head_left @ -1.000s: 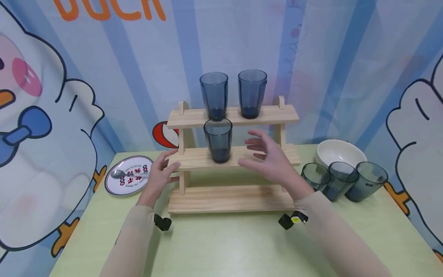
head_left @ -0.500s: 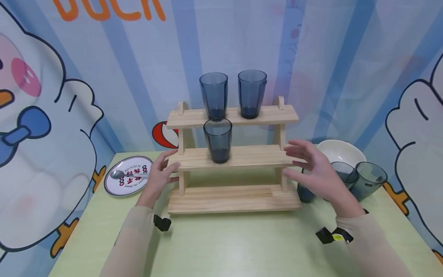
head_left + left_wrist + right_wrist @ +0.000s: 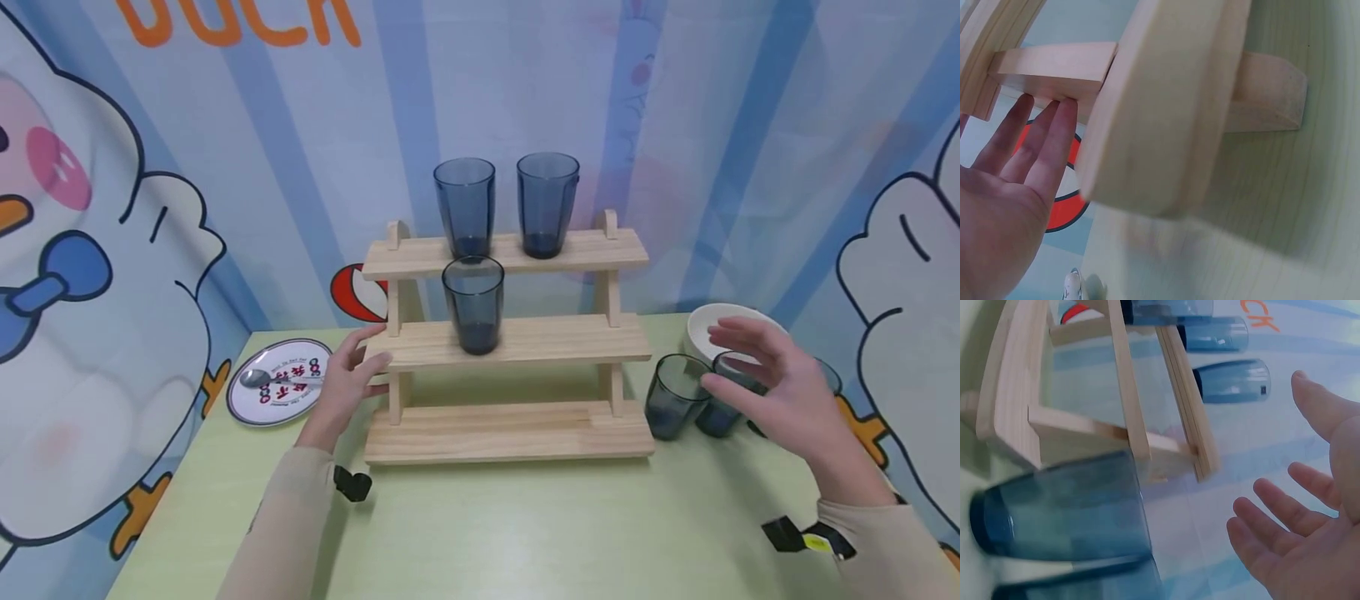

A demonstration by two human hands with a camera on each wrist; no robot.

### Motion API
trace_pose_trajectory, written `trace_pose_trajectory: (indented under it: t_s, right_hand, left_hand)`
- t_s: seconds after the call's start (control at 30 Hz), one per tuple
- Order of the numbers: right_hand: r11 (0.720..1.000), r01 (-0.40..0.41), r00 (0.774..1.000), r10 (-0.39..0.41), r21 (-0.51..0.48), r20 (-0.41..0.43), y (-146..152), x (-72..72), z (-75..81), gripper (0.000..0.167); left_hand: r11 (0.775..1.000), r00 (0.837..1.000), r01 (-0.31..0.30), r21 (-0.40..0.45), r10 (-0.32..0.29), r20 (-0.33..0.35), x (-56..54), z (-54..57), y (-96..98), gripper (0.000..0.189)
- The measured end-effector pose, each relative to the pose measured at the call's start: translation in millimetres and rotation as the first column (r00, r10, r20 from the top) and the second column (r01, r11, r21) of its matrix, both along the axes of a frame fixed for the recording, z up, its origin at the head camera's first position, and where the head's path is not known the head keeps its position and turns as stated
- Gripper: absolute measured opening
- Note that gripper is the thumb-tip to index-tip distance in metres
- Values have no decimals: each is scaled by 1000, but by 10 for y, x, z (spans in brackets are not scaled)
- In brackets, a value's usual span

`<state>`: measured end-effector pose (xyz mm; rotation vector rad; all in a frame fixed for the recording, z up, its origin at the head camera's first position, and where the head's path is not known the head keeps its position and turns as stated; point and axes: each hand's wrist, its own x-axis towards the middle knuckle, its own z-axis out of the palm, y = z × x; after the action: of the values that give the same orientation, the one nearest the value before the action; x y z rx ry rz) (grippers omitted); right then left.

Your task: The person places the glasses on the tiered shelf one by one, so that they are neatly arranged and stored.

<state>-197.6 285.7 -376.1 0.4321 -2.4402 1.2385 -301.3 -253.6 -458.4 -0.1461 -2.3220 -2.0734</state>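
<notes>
A three-tier wooden shelf [image 3: 525, 433] stands mid-table. My left hand [image 3: 347, 375] is at its left end, fingertips touching the wooden upright [image 3: 1054, 62] in the left wrist view, fingers fairly straight. Two blue-grey glasses [image 3: 547, 204] stand on the top tier and one glass [image 3: 477, 308] on the middle tier. My right hand [image 3: 780, 387] hovers over the glasses at the right, fingers spread and holding nothing. The nearest glass [image 3: 671, 404] shows fully beside the shelf, and a second glass [image 3: 720, 417] is partly covered by my hand. A third glass is mostly hidden behind it.
A white bowl [image 3: 705, 321] sits behind the glasses at the right. On the left lies an oval plate [image 3: 247, 408] with red lettering and a metal spoon [image 3: 257, 377] on it. A printed curtain [image 3: 315, 167] hangs behind the table [image 3: 525, 533].
My right hand has moved right, from in front of the middle tier to over the glasses beside the shelf. My left hand has stayed at the shelf's left end.
</notes>
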Motion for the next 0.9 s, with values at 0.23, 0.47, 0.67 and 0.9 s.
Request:
trace_pose_trajectory:
  t_s: [0.23, 0.47, 0.67, 0.9]
  right_hand:
    - [980, 180, 983, -182, 90, 17, 345, 62, -85, 74]
    - [948, 306, 951, -308, 89, 13, 635, 117, -251, 72]
    - [909, 397, 913, -405, 124, 47, 775, 143, -352, 73]
    - [889, 429, 893, -444, 158, 69, 899, 122, -467, 78]
  left_hand:
    - [1000, 1000, 5, 2, -5, -3, 5, 6, -2, 53]
    - [1000, 1000, 8, 3, -8, -8, 12, 6, -10, 53]
    - [1000, 1000, 5, 0, -5, -4, 7, 2, -13, 52]
    - [1000, 1000, 1, -1, -1, -1, 8, 16, -8, 51]
